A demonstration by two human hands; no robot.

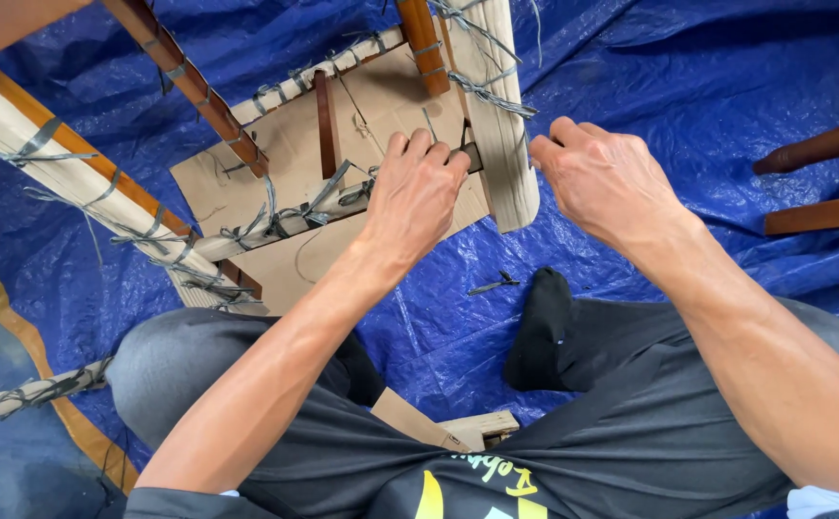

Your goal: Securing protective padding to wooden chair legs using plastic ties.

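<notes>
Head view: person seated on a blue tarp (pixel 689 77), legs folded, a black sock (pixel 538 332) showing between the knees. A wooden frame (pixel 275 226) lies in front on a cardboard sheet (pixel 246 163), its pale and dark brown bars lashed together with grey wire (pixel 275 223) at the joints. Left hand (pixel 415 187) rests knuckles-up at a joint where a cross bar meets the pale post (pixel 506 144); its fingers (pixel 421 144) are curled together, pressed on a small dark piece at that joint — whether they pinch wire or only the bar, cannot tell. Right hand (pixel 602 178) is just right of the post, near the same joint; its fingers (pixel 544 149) are bent inward toward the post, tips touching or nearly touching the wood — hold not resolvable, nothing visible in the palm. Wire wraps cross the post above both hands. A short loose wire scrap (pixel 494 284) lies on the tarp below the post end, near the sock. Two dark brown sticks (pixel 818 178) lie well apart at right on the tarp. A small pale wood block (pixel 482 425) sits by the lap, partly hidden by dark clothing. Another wire-wrapped pale bar (pixel 25 392) runs in at lower left.
</notes>
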